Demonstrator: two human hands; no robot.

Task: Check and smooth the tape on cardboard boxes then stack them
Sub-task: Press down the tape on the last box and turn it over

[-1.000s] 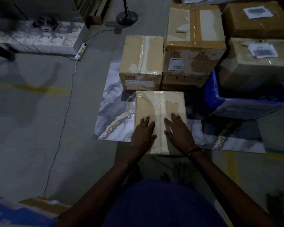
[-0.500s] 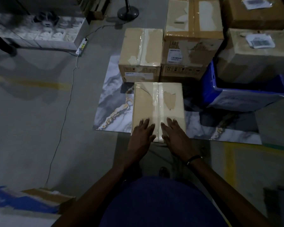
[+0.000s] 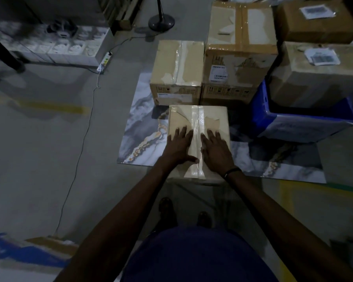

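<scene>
A cardboard box (image 3: 214, 115) stands in front of me on a marbled mat (image 3: 139, 127). A strip of clear tape (image 3: 198, 123) runs down the middle of its top. My left hand (image 3: 179, 145) lies flat on the box top, left of the tape, fingers straight. My right hand (image 3: 216, 149) lies flat on the right of the tape, fingers straight, a dark band on its wrist. Behind this box stand a smaller taped box (image 3: 179, 64) and a taller taped box (image 3: 240, 37).
At the right a blue crate (image 3: 298, 123) carries a large labelled box (image 3: 318, 74), with another box (image 3: 314, 19) behind. A cable (image 3: 77, 159) and power strip (image 3: 105, 62) lie on the floor at left. A fan base (image 3: 161, 21) stands at the back. My feet (image 3: 183, 212) are below the box.
Both hands slid up the box top along the tape, away from the near edge, after having drawn back toward that edge half a second ago.
</scene>
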